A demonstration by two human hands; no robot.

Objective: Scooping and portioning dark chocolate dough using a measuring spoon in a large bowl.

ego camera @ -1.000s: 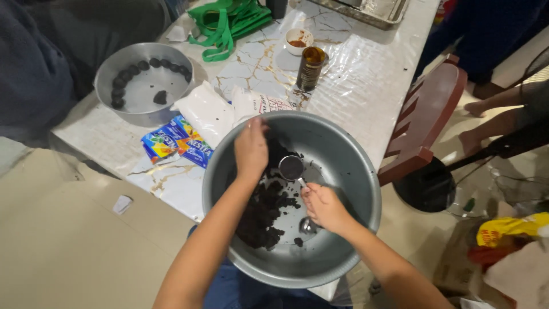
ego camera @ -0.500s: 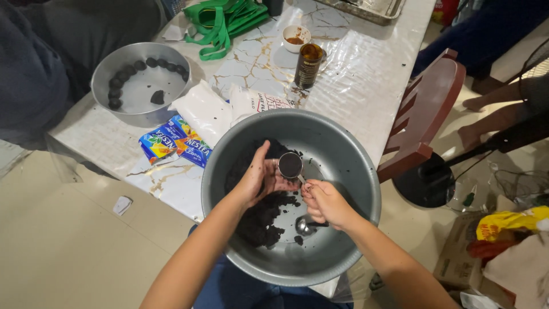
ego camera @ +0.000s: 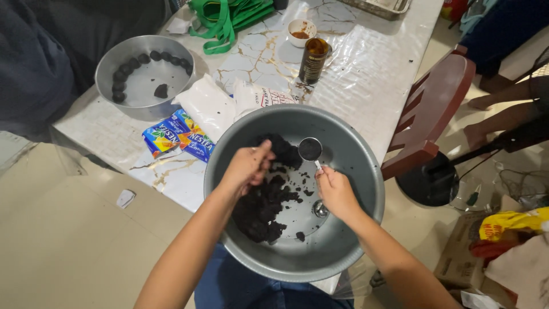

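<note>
A large grey metal mixing bowl [ego camera: 343,252] sits at the near edge of the desk [ego camera: 366,74], and everything else is placed from it. Inside the bowl, a heap of dark crumbly dough [ego camera: 260,209] lies on the left half of the floor, with loose crumbs scattered toward the middle. The left hand [ego camera: 247,167] is over the upper left of the bowl, fingers curled together and pinched on a bit of the dark dough. The right hand [ego camera: 336,191] is in the right half of the bowl, closed on the handle of a small round metal measuring scoop [ego camera: 310,149], whose cup is filled with dark mix and points toward the far rim. A second small metal scoop [ego camera: 320,209] lies on the bowl floor just beside the right hand. The two hands are apart, with the scoop between them.

Beyond the far rim, touching or nearly touching it, lie two white plastic bags of powder [ego camera: 214,106]. Left of the bowl are blue and yellow sachets [ego camera: 177,136]. Farther left and back stands a smaller round metal pan [ego camera: 143,86] with dark dough balls [ego camera: 128,66] lined along its rim. Behind the bowl stand a brown jar [ego camera: 314,60] and a small white cup [ego camera: 301,31]. A red-brown chair [ego camera: 429,114] stands to the right of the bowl.
</note>
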